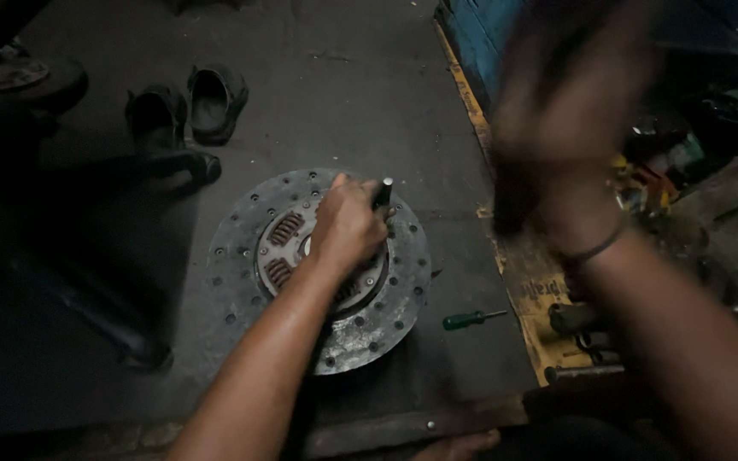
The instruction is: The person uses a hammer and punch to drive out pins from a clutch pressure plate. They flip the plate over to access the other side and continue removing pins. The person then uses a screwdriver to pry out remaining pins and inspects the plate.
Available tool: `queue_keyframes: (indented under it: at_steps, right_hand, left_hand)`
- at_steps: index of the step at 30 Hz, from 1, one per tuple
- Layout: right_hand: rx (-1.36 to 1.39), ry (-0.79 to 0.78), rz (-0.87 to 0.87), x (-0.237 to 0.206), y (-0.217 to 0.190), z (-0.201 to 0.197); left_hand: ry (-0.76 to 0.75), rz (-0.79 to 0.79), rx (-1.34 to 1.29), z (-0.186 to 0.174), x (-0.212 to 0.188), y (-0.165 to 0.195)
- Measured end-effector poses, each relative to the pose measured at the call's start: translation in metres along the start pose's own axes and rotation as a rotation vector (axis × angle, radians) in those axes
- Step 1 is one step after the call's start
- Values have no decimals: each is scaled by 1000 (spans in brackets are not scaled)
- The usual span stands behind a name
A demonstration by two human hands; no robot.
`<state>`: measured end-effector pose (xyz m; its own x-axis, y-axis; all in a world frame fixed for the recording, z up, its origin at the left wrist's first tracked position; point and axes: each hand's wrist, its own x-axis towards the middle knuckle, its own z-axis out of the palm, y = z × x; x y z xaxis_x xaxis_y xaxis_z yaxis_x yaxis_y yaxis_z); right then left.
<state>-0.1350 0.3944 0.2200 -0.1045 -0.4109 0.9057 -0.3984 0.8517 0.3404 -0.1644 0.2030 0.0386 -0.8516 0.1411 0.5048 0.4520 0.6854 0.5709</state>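
A round grey clutch disc (241, 256) with rusty springs at its hub lies flat on the dark floor. My left hand (348, 226) rests on the hub, fingers closed around a dark metal punch (383, 192) that stands upright on the disc. My right hand (565, 111) is raised high to the right, heavily blurred; it seems to grip something dark, but the blur hides what. A dark band sits on that wrist.
A green-handled screwdriver (470, 320) lies right of the disc. A pair of dark sandals (190, 107) sits at the back left. A yellow-edged board (540, 294) and cluttered metal parts (694, 196) line the right side. A blue box (480, 34) stands behind.
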Motion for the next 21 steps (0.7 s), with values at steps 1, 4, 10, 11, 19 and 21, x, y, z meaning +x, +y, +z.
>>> queue_keyframes:
  at_steps: [1, 4, 10, 11, 19, 21]
  right_hand:
    - [56, -377, 55, -5, -17, 0]
    - [137, -1255, 231, 8, -51, -5]
    - [14, -1126, 202, 41, 25, -28]
    - [44, -911, 157, 35, 42, -30]
    - [-47, -276, 45, -1, 8, 4]
    - [-3, -731, -12, -1, -33, -3]
  left_hand:
    - [7, 4, -6, 2, 0, -2]
    - [8, 90, 44, 4, -1, -6]
    - [-14, -12, -26, -1, -1, -1]
    - [7, 9, -26, -2, -1, 1]
    - [12, 21, -12, 7, -1, -5]
    - [106, 147, 58, 9, -2, -7]
